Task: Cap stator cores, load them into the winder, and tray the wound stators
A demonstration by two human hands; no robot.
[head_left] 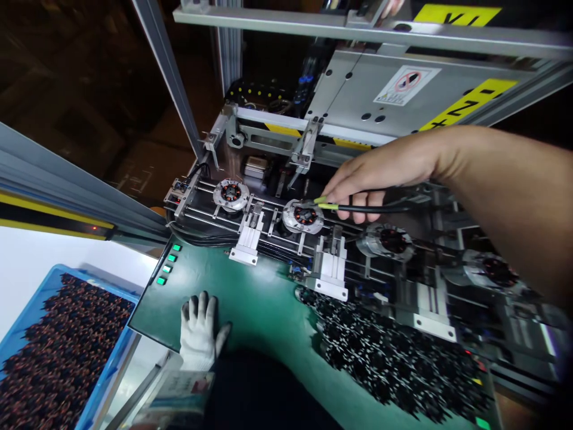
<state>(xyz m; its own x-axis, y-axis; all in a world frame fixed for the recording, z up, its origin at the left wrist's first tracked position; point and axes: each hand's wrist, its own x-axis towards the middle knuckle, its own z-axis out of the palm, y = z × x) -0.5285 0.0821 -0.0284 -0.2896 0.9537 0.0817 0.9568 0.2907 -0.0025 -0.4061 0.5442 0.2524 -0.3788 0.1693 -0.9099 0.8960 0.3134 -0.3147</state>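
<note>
My bare right hand [389, 164] is closed around pliers [329, 206] with yellow and black handles. Their grey tip rests at the rim of a round metal fixture [292, 222], over a dark part with copper-coloured windings [307, 215] seated in it. Whether the jaws touch that part, I cannot tell. My left hand [198, 328], in a white glove with greyed fingertips, lies flat with fingers spread on the green work surface [250, 298]. It holds nothing. A similar wound part [231, 192] sits in the round fixture to the left.
Further round fixtures [385, 242] line the rails to the right. Black star-shaped parts [376, 352] cover the right of the surface. A blue tray [58, 272] with copper-wound parts stands at left. Green-lit buttons [171, 258] line the left edge. A metal frame bar [286, 22] crosses above.
</note>
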